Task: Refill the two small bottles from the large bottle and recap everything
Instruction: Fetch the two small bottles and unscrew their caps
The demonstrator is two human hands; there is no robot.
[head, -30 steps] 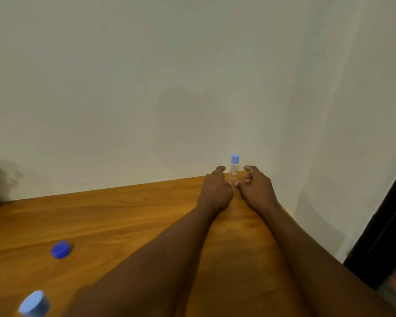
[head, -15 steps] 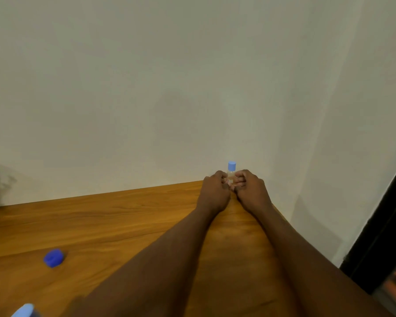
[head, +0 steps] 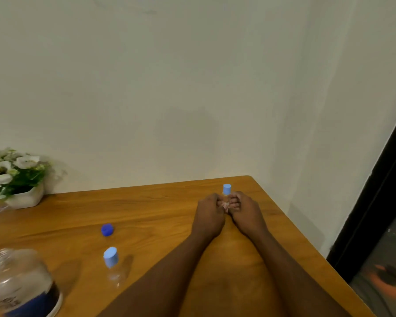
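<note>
A small clear bottle with a light-blue cap point(head: 226, 189) stands near the table's far right corner. My left hand point(head: 209, 216) and my right hand point(head: 244, 212) close around its body from both sides, so only the cap and neck show. A second small bottle point(head: 112, 265) with a light-blue cap stands upright nearer to me, left of my forearms. The large clear bottle point(head: 16, 284), with a dark-blue label and an open neck, is at the lower left. Its dark-blue cap point(head: 107, 230) lies loose on the wooden table point(head: 146, 209).
A white pot of white flowers point(head: 18, 179) stands at the table's far left by the wall. The table's right edge runs diagonally past my right arm. A dark door frame point(head: 375, 202) rises beyond it on the right.
The view has swung left and down, bringing the flower pot, the large bottle and the second small bottle into sight. Both hands stay closed on the far small bottle.
</note>
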